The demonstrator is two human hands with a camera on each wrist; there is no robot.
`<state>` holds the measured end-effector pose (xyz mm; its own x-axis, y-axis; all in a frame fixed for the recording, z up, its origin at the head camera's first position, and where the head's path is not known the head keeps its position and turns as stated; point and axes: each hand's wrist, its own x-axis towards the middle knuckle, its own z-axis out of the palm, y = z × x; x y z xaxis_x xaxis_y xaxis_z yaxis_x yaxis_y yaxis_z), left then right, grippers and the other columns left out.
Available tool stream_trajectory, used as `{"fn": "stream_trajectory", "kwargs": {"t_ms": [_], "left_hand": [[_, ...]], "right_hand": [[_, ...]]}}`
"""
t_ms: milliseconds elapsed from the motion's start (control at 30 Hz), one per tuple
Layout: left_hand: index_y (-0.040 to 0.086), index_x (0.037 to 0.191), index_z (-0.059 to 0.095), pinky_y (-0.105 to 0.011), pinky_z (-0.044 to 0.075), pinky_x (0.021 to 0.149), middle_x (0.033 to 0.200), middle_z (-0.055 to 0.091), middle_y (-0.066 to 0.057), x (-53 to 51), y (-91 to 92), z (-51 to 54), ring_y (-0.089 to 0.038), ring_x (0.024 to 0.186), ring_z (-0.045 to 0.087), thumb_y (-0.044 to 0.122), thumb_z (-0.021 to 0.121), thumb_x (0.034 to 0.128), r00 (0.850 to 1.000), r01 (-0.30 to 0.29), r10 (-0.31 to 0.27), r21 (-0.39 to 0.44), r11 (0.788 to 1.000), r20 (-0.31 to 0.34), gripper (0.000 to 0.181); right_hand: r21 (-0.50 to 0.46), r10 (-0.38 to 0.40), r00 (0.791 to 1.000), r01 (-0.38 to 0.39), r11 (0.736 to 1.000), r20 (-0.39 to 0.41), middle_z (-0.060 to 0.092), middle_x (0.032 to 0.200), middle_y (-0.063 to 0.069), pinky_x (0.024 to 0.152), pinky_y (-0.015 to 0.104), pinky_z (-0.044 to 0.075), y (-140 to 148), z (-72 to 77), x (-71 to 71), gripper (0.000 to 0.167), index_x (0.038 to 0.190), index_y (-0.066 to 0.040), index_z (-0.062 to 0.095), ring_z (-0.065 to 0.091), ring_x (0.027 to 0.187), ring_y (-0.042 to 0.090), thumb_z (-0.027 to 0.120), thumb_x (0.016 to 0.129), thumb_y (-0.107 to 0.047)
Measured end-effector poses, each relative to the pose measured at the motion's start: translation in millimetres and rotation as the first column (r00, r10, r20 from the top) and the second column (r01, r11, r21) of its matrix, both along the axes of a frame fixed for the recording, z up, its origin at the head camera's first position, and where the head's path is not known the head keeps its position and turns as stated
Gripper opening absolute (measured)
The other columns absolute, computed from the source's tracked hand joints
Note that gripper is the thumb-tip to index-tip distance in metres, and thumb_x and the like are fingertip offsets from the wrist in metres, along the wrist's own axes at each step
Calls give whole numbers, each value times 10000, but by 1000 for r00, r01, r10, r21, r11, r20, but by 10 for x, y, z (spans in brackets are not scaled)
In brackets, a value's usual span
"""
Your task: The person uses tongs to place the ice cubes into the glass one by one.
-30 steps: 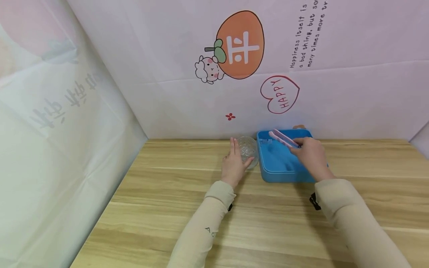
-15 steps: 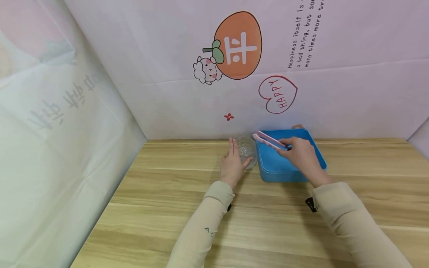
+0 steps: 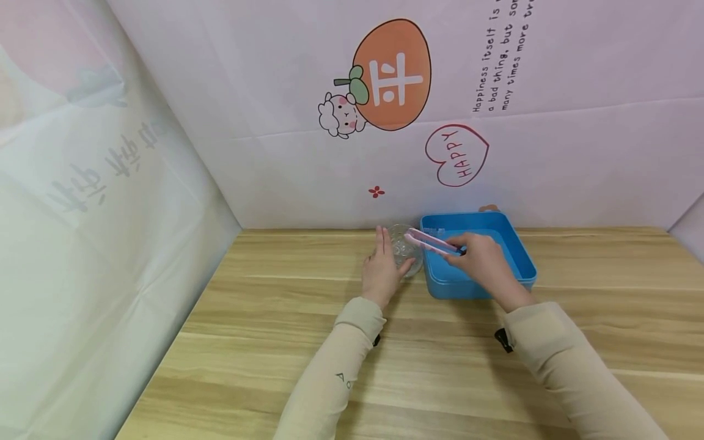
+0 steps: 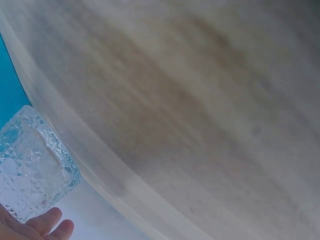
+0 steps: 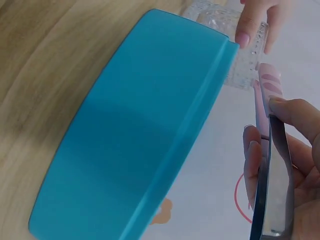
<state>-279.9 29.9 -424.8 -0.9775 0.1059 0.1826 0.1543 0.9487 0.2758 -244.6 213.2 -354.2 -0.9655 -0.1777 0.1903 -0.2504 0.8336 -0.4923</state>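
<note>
A clear cut-glass cup (image 3: 404, 249) stands at the back of the table, against the left side of a blue plastic box (image 3: 473, 290). My left hand (image 3: 381, 272) holds the cup, fingers along its left side and thumb at its near right; the left wrist view has the patterned glass (image 4: 32, 165) beside the fingertips (image 4: 62, 230). My right hand (image 3: 484, 263) grips pink tongs (image 3: 431, 241), which reach leftward across the box with their tips over the cup's mouth. In the right wrist view thumb and fingers pinch the tongs (image 5: 272, 92). Whether the tips hold anything cannot be made out.
Small clear pieces (image 3: 434, 231) show in the box's back left corner. A white printed sheet (image 3: 308, 183) stands right behind the cup and box, and another pale sheet (image 3: 110, 275) borders the wooden table (image 3: 264, 342) on the left.
The tongs in my right hand have swung left, from above the box, past its left rim, to over the cup, ending slightly lower. My left hand and the cup stay put.
</note>
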Motion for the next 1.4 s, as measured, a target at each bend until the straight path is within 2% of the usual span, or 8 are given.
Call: {"fn": "stream_trajectory", "kwargs": {"t_ms": [200,500,800,1067,1233,1400], "left_hand": [[52,1537,117,-356,477,995,1622,118,-84,-7,10,10,-204,1112,639,578,488,920,1000,3,-3,9,1000,7,892],[60,1538,119,-356,476,1000,1623,119,-76,-5,18,9,-198,1094,648,574,493,920,1000,-4,4,9,1000,11,887],[44,1532,152,-344,492,970,1618,147,-91,4,24,13,-190,1066,658,559,516,916,1000,7,-7,9,1000,-18,881],[43,1532,147,-350,492,971,1619,138,-89,7,29,24,-197,1009,674,547,528,916,1000,8,-8,13,1000,-14,882],[41,1530,155,-350,493,969,1617,147,-93,14,31,27,-195,999,675,542,531,916,1000,7,-7,12,1000,-14,878],[54,1536,132,-347,489,982,1621,132,-88,22,27,21,-194,1024,670,559,513,917,1000,-1,1,8,1000,-1,885]], "right_hand": [[22,-15,1000,15,1000,-2,678,1029,278,550,309,513,-15,-41,-25,356,1151,61,662,640,732,275,695,854,-131],[2,-46,998,46,999,45,676,1046,274,480,230,430,-40,-25,-48,364,1166,52,657,611,719,262,689,857,-139],[5,-61,997,60,998,47,659,1096,280,556,292,506,-43,-52,-34,385,1182,51,648,642,802,308,693,857,-151],[2,-65,997,65,998,46,656,1088,288,483,245,431,-42,-58,-28,404,1188,62,638,628,736,280,695,853,-155],[0,-62,998,62,998,23,656,1036,285,509,275,473,-42,-61,-30,432,1203,67,626,629,729,283,702,846,-165],[-45,-82,995,79,996,-50,650,1013,307,558,353,536,-19,-59,-44,428,1194,84,624,656,756,331,703,846,-151]]}}
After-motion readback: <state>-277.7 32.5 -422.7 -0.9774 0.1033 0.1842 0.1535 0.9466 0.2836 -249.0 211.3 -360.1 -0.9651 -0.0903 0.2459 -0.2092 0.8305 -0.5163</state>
